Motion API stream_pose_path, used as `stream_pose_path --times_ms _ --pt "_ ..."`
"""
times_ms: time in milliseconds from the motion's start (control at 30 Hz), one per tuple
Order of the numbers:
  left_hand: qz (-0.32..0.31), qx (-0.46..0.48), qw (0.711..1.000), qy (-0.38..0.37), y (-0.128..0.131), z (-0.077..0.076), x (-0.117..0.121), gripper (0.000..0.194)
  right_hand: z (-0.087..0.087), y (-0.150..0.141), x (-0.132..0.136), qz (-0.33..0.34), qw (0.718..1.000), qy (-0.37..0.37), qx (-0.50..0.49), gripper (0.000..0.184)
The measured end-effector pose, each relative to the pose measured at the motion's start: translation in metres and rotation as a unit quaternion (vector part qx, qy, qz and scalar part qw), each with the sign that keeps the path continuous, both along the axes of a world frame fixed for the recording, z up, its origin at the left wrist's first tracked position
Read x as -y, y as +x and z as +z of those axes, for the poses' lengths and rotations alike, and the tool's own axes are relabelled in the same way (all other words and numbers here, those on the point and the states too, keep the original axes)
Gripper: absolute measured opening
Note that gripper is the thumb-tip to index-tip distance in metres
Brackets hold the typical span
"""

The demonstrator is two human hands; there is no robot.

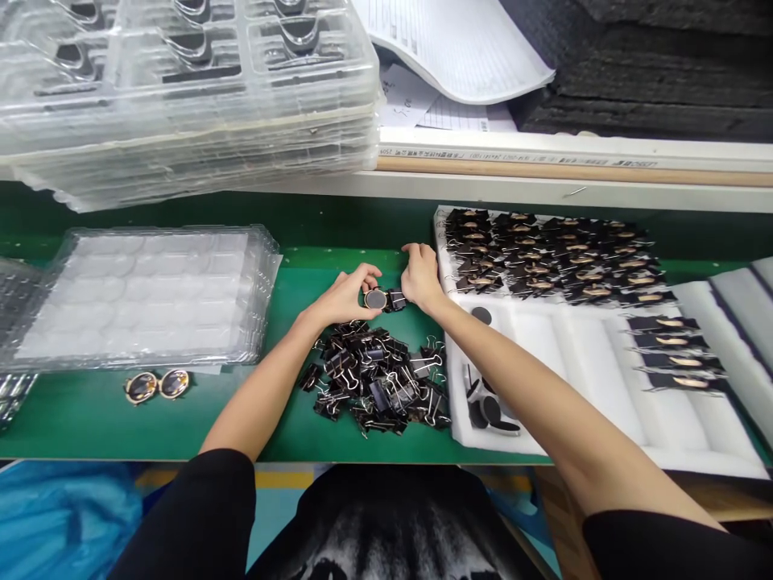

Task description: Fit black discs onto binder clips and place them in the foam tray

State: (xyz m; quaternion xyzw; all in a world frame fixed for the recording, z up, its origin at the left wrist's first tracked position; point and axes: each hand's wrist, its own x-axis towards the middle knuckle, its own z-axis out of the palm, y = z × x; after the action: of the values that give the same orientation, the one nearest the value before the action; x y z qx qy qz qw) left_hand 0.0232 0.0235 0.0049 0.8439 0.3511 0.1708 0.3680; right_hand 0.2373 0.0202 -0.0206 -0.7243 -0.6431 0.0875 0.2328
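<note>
Between the thumb and fingers of my left hand (345,296) is a round, gold-rimmed disc (375,300) with a dark grey face. My right hand (421,275) is closed at the wire-handle end of a black binder clip (395,300), which touches the disc's right edge. Whether the clip's jaws bite on the rim is too small to tell. Just below both hands lies a heap of black binder clips (378,379) on the green bench (290,419). Two gold-rimmed round pieces with patterned faces (158,386) rest at the left.
A white foam tray (543,338) at the right holds rows of clipped pieces (555,254) and some loose dark discs (485,412). Clear plastic trays (145,298) lie left, with a taller stack (199,137) behind. Papers (459,48) and black foam blocks (640,72) occupy the shelf.
</note>
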Motion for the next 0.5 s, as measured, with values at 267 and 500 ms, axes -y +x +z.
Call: stream_pose_path --times_ms 267,500 --pt "-0.023 0.014 1.000 -0.002 0.012 -0.007 -0.002 0.070 -0.004 0.000 -0.001 -0.010 1.000 -0.001 -0.005 0.050" --pt "-0.019 0.014 1.000 0.004 0.014 -0.009 -0.001 0.069 -0.002 -0.002 -0.001 -0.021 1.000 -0.009 0.000 0.049"
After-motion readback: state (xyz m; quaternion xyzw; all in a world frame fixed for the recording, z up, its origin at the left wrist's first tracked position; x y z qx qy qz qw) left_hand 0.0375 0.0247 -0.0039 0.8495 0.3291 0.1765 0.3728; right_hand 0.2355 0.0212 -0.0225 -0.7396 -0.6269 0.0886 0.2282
